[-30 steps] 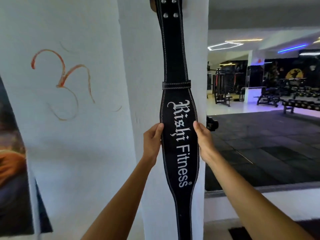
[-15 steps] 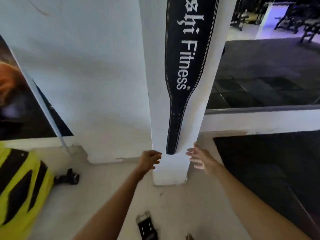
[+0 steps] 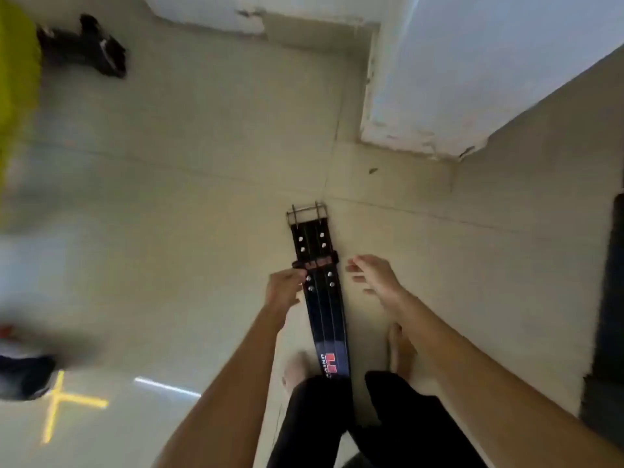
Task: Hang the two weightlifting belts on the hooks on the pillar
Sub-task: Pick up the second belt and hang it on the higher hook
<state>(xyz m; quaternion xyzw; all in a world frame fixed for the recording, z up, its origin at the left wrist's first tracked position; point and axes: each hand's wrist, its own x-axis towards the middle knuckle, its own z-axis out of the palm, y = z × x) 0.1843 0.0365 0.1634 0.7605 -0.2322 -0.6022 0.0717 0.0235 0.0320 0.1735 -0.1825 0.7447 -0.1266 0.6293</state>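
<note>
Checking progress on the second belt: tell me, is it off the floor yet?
No, the belt lies flat on the floor, with the left hand at its edge.

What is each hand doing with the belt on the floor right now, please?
Left hand: fingers curled at the belt edge; a firm grip cannot be told.
Right hand: open, beside the belt, holding nothing.

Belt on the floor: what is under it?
The belt lies flat on the pale tiled floor, buckle end away from the person. Its near end is hidden behind the dark trouser legs; anything beneath the strap is covered.
</note>
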